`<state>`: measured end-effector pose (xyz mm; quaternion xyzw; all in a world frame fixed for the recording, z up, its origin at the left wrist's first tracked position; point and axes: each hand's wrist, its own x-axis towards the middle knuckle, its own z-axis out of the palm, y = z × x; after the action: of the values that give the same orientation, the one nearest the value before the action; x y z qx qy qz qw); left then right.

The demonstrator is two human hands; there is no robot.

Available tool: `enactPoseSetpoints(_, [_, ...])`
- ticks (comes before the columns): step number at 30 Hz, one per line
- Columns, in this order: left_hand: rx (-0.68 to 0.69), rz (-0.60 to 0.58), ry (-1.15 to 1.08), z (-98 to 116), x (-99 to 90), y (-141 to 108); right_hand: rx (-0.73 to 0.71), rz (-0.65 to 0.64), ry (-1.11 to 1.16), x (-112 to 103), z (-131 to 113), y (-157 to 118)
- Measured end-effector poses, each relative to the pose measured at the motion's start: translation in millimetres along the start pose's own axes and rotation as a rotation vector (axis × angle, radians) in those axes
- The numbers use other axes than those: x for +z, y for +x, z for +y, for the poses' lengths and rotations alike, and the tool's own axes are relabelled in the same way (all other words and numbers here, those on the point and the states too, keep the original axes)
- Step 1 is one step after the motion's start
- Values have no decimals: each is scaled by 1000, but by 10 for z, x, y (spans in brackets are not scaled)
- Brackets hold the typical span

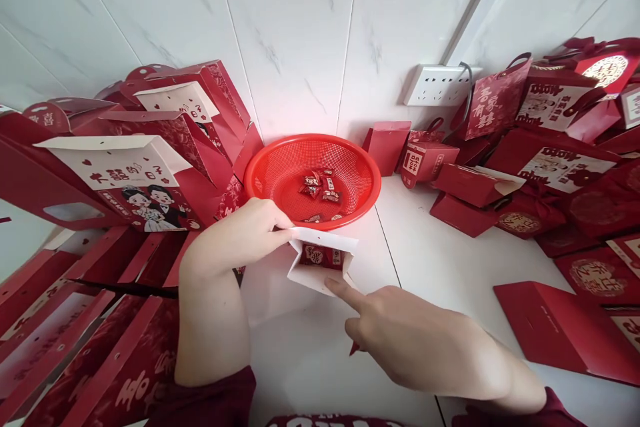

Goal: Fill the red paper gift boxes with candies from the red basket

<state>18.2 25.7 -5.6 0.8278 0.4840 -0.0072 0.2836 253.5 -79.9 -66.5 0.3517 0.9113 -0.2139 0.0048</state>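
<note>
At the far left, red gift boxes (137,360) stand packed in rows, several with their top flaps raised and unfastened. Behind them leans a box printed with a cartoon bridal couple (155,207), its white lid flap up too.

Next comes the left hand (235,237), its fingers pinching the far white flap of a small paper box (313,277) near its left corner. That box sits at the middle of the white desk (295,360), just in front of a red plastic colander (275,177), its mouth open towards the person. Red-wrapped sweets (323,255) already lie inside it, though I can't count them; its flaps are unclosed. A small cluster of wrapped sweets (323,185) remains in the colander, with a couple more by its near rim.

The right hand (425,340) has its index finger stretched out against the box's near panel. Its other fingers are curled, and a red tip (354,348) shows beneath them; whether they grip it, I cannot tell.

Over to the right, past a power strip (443,85) on the wall, many gift boxes (565,160) are heaped together, mostly shut, some with handles or ribbons. One plain red box (565,330) lies nearer, on its side.
</note>
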Motion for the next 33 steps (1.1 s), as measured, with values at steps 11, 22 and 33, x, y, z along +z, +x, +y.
enactPoseSetpoints(11, [95,-22,-21,5,71,37,-143,301,304,-317,147,44])
enactPoseSetpoints(22, [109,-44,-17,62,77,-3,-447,474,312,-566,294,-212])
enactPoseSetpoints(33, [17,-80,-12,115,41,-53,-28,707,319,-613,522,-10])
